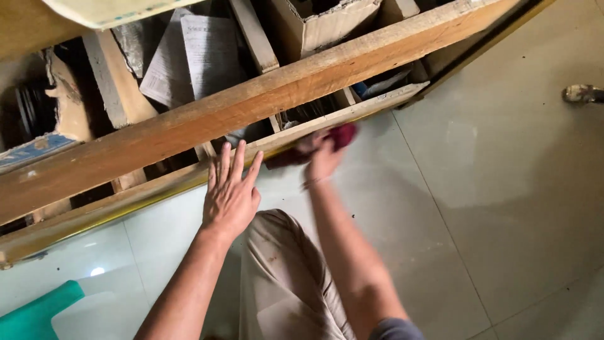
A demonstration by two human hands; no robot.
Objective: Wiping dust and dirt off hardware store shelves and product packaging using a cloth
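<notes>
Pale floor tiles (503,189) run beneath a low wooden shelf unit (207,126) stuffed with papers (201,56) and a cardboard box (321,22). Seen from the head camera, the left hand (230,192) lies flat and empty, fingers spread, against the lowest rail (352,113). The right hand (322,157), blurred, clutches a dark red cloth (340,135) pressed against that rail, whose long axis slants up to the right.

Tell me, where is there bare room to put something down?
The tiled floor right of the right hand and its dark red cloth is bare. Another patch lies between the left hand and the teal plastic piece. The wooden shelf is crammed with papers and cardboard box.
</notes>
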